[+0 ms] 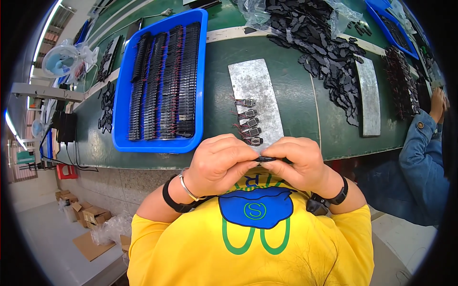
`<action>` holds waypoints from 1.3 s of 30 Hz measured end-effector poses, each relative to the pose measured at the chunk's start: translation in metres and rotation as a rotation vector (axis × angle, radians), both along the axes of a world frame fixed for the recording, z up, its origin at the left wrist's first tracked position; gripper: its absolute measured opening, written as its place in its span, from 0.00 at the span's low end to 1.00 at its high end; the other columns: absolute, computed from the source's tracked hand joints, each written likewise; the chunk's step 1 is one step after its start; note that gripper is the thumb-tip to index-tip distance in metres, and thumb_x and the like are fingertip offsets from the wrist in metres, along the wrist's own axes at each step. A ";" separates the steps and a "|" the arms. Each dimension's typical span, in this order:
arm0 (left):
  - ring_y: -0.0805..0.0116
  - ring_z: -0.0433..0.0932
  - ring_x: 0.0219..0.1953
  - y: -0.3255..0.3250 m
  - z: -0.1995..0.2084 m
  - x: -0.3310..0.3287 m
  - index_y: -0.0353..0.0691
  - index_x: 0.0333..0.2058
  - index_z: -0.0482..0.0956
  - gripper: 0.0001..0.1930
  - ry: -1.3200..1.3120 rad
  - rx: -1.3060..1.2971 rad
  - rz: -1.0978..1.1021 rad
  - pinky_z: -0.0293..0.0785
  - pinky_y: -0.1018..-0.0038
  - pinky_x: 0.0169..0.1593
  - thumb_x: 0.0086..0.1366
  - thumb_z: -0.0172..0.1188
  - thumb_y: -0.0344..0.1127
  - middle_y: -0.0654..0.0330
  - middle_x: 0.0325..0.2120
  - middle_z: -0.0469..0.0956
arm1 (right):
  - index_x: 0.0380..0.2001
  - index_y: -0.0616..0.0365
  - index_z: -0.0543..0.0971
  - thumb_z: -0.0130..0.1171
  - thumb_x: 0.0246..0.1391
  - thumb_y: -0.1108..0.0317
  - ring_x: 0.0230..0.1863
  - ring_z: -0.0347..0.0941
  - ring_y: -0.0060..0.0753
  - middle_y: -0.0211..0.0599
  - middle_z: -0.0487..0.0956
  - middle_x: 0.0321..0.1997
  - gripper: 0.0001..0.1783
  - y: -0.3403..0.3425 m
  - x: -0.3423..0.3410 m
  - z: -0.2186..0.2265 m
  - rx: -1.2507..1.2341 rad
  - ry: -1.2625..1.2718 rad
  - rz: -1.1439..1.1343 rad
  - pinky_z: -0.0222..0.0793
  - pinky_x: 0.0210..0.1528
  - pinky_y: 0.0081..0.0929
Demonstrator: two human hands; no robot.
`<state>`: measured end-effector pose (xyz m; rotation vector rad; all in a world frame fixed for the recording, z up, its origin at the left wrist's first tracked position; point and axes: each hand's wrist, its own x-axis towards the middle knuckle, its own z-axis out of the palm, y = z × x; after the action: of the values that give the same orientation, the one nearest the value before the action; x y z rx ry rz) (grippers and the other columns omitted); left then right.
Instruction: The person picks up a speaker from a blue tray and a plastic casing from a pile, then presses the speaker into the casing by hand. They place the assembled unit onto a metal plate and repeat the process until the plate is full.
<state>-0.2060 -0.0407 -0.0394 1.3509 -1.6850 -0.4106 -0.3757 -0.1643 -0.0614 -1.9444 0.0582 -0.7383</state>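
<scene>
Close in front of my chest, my left hand (222,159) and my right hand (299,161) meet at the near table edge. Between them they pinch a small black part (266,159), one end in each hand's thumb and fingers; its details are mostly covered. Just beyond my fingertips lies a grey metal plate (260,78). Along its left side sits a column of several small black speaker-like parts (251,123) with pale-rimmed centres and thin red wires. The nearest one lies right above my fingers.
On the left, a blue tray (204,71) holds packed rows of black parts with red wires. A heap of flat black pieces (329,71) spreads at the far right beside another metal plate (369,100). A co-worker's blue sleeve (420,143) is at the right edge, near more wired parts (400,83).
</scene>
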 end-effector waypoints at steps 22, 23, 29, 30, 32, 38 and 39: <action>0.60 0.78 0.26 0.040 0.037 0.145 0.38 0.28 0.81 0.06 -0.434 0.166 0.424 0.74 0.70 0.31 0.52 0.65 0.31 0.55 0.24 0.78 | 0.33 0.65 0.78 0.62 0.42 0.81 0.20 0.74 0.29 0.37 0.77 0.22 0.11 0.002 0.011 0.017 -0.084 0.145 0.030 0.67 0.21 0.24; 0.59 0.78 0.27 0.043 0.036 0.170 0.37 0.29 0.81 0.06 -0.392 0.242 0.510 0.74 0.71 0.33 0.52 0.65 0.31 0.54 0.24 0.79 | 0.32 0.65 0.78 0.61 0.43 0.81 0.20 0.74 0.29 0.38 0.77 0.22 0.10 -0.003 0.007 0.018 -0.081 0.171 0.014 0.66 0.22 0.22; 0.54 0.79 0.30 0.045 0.021 0.258 0.39 0.29 0.81 0.06 -0.603 0.499 0.621 0.75 0.67 0.37 0.52 0.63 0.32 0.52 0.26 0.80 | 0.28 0.67 0.78 0.60 0.46 0.82 0.20 0.72 0.26 0.39 0.77 0.23 0.04 -0.008 -0.004 0.012 0.009 0.274 -0.084 0.64 0.24 0.18; 0.52 0.79 0.30 0.042 0.019 0.264 0.41 0.28 0.81 0.06 -0.653 0.511 0.599 0.74 0.64 0.37 0.51 0.63 0.33 0.51 0.26 0.80 | 0.28 0.67 0.78 0.60 0.46 0.82 0.20 0.72 0.26 0.39 0.77 0.23 0.04 -0.008 -0.003 0.013 0.006 0.279 -0.086 0.64 0.24 0.18; 0.53 0.79 0.30 0.037 0.016 0.272 0.40 0.28 0.81 0.06 -0.706 0.539 0.587 0.74 0.65 0.37 0.51 0.63 0.33 0.52 0.26 0.80 | 0.28 0.67 0.78 0.60 0.46 0.81 0.21 0.72 0.25 0.39 0.77 0.23 0.04 -0.008 -0.001 0.014 -0.031 0.278 -0.090 0.64 0.24 0.18; 0.52 0.77 0.30 0.029 0.011 0.280 0.39 0.27 0.78 0.06 -0.797 0.619 0.550 0.72 0.63 0.36 0.50 0.64 0.31 0.53 0.24 0.79 | 0.28 0.64 0.78 0.62 0.44 0.80 0.21 0.74 0.30 0.39 0.77 0.22 0.05 -0.008 0.002 0.016 -0.064 0.287 -0.115 0.67 0.25 0.21; 0.52 0.77 0.30 0.028 0.010 0.281 0.39 0.27 0.78 0.06 -0.795 0.621 0.545 0.72 0.63 0.36 0.50 0.64 0.31 0.53 0.24 0.79 | 0.28 0.64 0.78 0.62 0.44 0.79 0.21 0.74 0.30 0.39 0.77 0.22 0.05 -0.008 0.003 0.016 -0.071 0.287 -0.112 0.67 0.24 0.21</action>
<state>0.0748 -0.0130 -0.0289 2.6020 -1.7346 -0.0545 -0.3731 -0.1723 -0.0458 -2.1162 0.3223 -0.5347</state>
